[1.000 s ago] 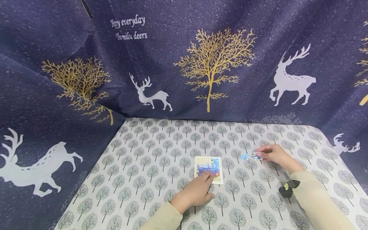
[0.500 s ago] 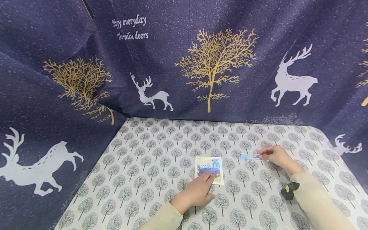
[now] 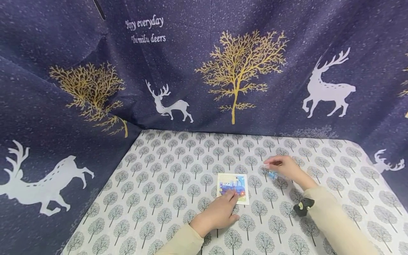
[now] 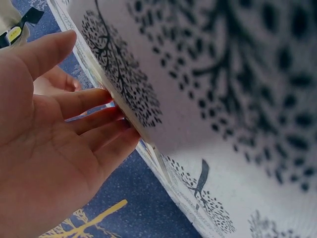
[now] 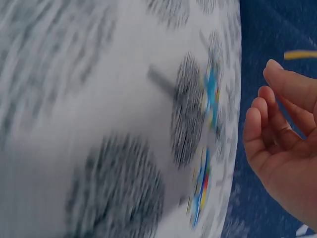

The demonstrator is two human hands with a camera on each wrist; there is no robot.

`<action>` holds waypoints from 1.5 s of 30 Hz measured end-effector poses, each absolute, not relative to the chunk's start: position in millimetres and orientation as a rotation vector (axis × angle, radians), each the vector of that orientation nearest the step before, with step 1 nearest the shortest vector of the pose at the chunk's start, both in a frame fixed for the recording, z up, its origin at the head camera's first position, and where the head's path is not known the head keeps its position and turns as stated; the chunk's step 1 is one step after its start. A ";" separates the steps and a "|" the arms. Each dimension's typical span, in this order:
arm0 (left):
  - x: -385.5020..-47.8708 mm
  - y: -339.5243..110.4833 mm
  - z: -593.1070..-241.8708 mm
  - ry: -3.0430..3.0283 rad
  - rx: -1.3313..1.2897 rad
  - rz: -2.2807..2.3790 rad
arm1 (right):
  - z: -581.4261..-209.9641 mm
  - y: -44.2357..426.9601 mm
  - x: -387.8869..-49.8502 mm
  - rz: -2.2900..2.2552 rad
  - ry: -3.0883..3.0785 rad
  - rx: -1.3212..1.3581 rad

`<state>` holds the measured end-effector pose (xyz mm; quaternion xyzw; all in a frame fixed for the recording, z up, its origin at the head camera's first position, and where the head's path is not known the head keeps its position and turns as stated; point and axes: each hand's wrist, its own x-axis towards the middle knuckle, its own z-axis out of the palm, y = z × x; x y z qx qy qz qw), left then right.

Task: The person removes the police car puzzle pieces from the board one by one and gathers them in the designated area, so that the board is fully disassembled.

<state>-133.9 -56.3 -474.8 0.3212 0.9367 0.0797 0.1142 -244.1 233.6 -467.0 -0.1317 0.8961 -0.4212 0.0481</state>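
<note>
Tractor picture (image 3: 232,180) mostly laid out on board (image 3: 247,191), flat on worktop (image 3: 159,223) in front of person; looks well along. Any gap under the fingers: hidden, can't tell. Left hand (image 3: 218,212) rests on board's near part, fingers extended, not clasping it.

Not done, judging by the leftovers: at least two loose pieces (image 5: 212,94) lie off the board, to its right, near each other. Too blurred to read their shapes or whether they belong to this picture. Right hand (image 3: 284,167) is above them, fingers loosely curled, no piece seen held.
</note>
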 end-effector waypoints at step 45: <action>-136.9 -48.8 -478.5 2.767 0.921 0.182 | -495.3 159.1 -247.3 -1.309 2.471 -0.651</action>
